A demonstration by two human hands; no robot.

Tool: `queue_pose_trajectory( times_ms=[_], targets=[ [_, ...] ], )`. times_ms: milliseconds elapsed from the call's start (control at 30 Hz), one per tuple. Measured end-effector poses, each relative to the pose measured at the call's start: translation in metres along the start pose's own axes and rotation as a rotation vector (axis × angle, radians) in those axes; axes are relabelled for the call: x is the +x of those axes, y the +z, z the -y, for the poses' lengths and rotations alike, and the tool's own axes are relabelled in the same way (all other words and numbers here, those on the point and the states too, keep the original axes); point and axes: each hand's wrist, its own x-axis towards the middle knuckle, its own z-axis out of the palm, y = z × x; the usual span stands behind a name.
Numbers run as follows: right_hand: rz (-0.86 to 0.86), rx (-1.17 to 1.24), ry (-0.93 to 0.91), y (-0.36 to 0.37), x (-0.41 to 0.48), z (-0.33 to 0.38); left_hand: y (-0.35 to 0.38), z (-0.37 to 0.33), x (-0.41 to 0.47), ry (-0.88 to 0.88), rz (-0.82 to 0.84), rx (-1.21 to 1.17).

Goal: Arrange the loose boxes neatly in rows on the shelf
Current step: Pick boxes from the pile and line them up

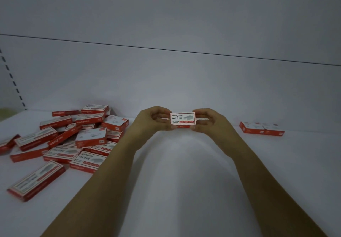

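Note:
A small red-and-white staple box [182, 120] is held up above the middle of the white shelf [184, 163], its printed face toward me. My left hand [154, 119] pinches its left end and my right hand [209, 120] pinches its right end, fingers curled round the edges. A jumbled pile of several like boxes [73, 137] lies on the shelf's left part, some tilted over others. Two boxes [262, 128] lie flat side by side at the back right, close to the rear wall.
The shelf's white back panel [166, 82] rises just behind my hands. A slotted upright [13, 82] runs along the far left. One box [36, 180] lies apart at the front left near the shelf edge. Bare shelf surface spans the middle and right.

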Motion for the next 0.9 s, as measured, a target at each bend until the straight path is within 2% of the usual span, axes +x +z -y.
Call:
queue_pose_trajectory(
  times_ms=[333, 467, 567, 700, 800, 900],
  targets=[
    [-0.076, -0.195, -0.037, 0.006, 0.000, -0.005, 0.006, 0.001, 0.001, 0.079, -0.079, 0.216],
    [-0.112, -0.420, -0.099, 0.013, 0.000, -0.012, 0.006, 0.008, 0.004, 0.065, -0.105, 0.344],
    [-0.068, -0.587, -0.092, 0.019, 0.002, -0.019, 0.007, 0.016, 0.007, 0.047, -0.092, 0.483],
    [0.000, -0.681, -0.061, 0.025, 0.003, -0.025, 0.007, 0.025, 0.010, 0.003, -0.081, 0.643],
    [-0.034, -0.746, -0.063, 0.027, 0.005, -0.027, 0.011, 0.027, 0.013, 0.019, -0.055, 0.755],
    [-0.041, -0.794, -0.066, 0.029, 0.009, -0.027, 0.015, 0.024, 0.021, -0.046, -0.048, 0.840]
  ],
)
